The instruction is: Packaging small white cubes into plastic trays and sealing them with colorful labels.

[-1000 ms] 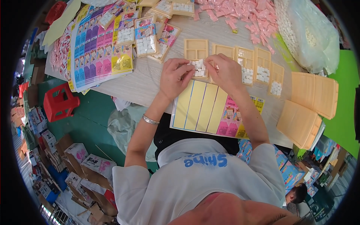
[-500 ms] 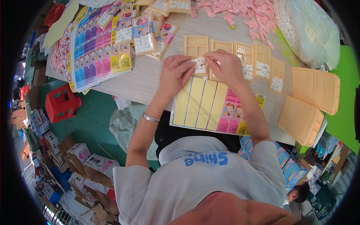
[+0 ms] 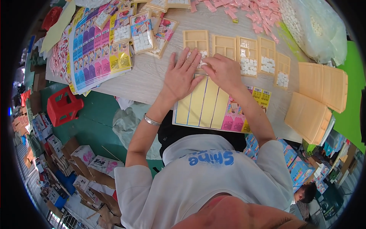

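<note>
A beige compartment tray (image 3: 195,38) stands in front of me, with small white pieces in its near part. My left hand (image 3: 182,74) lies over that near part with its fingers stretched out and covers much of it. At the tray's right side my right hand (image 3: 225,72) is closed, its thumb and fingertips pinched at a small white piece (image 3: 203,63). To the right stands a second tray (image 3: 224,45), its near end hidden by my right hand. Below my hands lies a printed sheet (image 3: 206,103) with pale yellow strips and coloured panels.
Several trays (image 3: 248,49) with white pieces line up to the right, near stacked beige trays (image 3: 320,86). Pink sachets (image 3: 248,11) and a clear bag (image 3: 318,32) lie at the back. Filled packs (image 3: 143,36) and printed sheets (image 3: 95,57) are left; a red stool (image 3: 63,107) stands on the floor.
My left hand has gone from curled fingers to lying stretched over the tray. My right hand has shifted slightly left and nearer, still pinched. The whole view has moved a little.
</note>
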Demonstrator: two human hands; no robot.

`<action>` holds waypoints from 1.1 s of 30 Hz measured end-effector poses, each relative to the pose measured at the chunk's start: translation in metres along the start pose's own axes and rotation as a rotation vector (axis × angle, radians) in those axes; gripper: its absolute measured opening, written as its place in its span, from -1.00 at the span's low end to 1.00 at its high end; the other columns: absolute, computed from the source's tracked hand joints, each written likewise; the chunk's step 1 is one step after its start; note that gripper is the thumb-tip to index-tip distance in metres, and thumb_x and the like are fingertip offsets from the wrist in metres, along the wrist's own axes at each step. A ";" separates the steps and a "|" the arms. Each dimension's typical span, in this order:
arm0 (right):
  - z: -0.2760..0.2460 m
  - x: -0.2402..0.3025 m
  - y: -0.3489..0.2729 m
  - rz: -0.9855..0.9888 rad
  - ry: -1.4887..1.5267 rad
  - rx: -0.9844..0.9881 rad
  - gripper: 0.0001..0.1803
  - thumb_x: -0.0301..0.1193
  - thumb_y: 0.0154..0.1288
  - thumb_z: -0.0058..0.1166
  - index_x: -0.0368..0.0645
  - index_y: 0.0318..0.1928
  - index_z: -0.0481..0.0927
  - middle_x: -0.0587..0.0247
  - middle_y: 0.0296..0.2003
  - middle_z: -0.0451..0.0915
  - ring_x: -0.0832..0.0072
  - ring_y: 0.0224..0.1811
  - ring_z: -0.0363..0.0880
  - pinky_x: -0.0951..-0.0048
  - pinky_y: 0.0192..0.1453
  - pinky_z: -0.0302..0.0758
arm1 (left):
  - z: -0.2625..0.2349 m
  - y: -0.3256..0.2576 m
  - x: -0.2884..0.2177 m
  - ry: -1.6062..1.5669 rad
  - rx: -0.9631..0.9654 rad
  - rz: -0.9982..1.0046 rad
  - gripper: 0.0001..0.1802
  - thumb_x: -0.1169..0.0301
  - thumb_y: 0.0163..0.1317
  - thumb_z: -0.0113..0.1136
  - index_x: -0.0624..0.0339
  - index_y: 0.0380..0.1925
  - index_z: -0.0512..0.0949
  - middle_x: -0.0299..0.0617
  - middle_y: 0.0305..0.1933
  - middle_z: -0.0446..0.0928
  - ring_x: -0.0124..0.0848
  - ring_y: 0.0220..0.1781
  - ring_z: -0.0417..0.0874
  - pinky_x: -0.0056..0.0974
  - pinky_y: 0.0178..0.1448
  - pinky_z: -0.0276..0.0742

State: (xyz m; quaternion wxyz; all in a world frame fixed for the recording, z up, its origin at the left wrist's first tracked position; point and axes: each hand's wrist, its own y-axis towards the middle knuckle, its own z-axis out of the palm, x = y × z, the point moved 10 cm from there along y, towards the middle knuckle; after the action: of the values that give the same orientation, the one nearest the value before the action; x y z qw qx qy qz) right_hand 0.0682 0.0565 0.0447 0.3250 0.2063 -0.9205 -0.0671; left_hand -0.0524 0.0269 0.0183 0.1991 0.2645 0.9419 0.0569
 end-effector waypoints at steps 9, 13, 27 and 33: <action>-0.022 -0.033 -0.006 0.182 0.208 -0.116 -0.79 -0.40 0.19 0.41 -0.10 -0.14 0.78 0.29 -0.50 0.54 0.46 -0.50 0.54 0.39 -0.41 0.45 | -0.015 -0.011 -0.001 -0.078 -0.116 0.118 -0.42 0.18 0.30 0.29 0.15 0.28 0.51 -0.14 0.40 0.46 -0.14 0.45 0.41 0.10 0.53 0.22; -0.012 -0.012 0.001 -0.009 0.004 -0.136 -0.81 -0.33 0.20 0.40 -0.03 -0.16 0.78 0.34 -0.49 0.54 0.38 -0.49 0.60 0.34 -0.41 0.50 | -0.010 -0.005 -0.001 -0.072 -0.129 0.095 -0.48 0.21 0.27 0.30 0.14 0.21 0.57 -0.18 0.32 0.52 -0.18 0.39 0.46 0.04 0.50 0.27; -0.004 -0.011 0.008 -0.021 -0.062 -0.092 -0.89 -0.31 0.24 0.35 0.02 -0.23 0.77 0.34 -0.48 0.55 0.31 -0.48 0.63 0.31 -0.40 0.53 | 0.004 0.000 -0.004 -0.010 0.032 0.060 -0.20 -0.05 0.32 0.19 0.13 0.46 0.33 -0.15 0.59 0.24 -0.18 0.63 0.18 0.16 0.63 0.02; -0.006 -0.018 0.010 0.017 -0.053 -0.081 -0.90 -0.33 0.23 0.34 0.03 -0.24 0.78 0.33 -0.47 0.57 0.28 -0.46 0.63 0.30 -0.38 0.55 | 0.008 0.000 -0.006 0.017 0.057 0.072 -0.17 -0.12 0.34 0.15 0.14 0.47 0.31 -0.15 0.60 0.22 -0.18 0.64 0.16 0.16 0.63 0.01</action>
State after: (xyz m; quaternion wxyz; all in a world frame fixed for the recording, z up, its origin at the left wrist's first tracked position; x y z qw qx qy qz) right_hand 0.0811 0.0730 0.0414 0.3090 0.1834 -0.9270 -0.1072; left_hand -0.0450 0.0241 0.0132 0.1811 0.3033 0.9347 0.0394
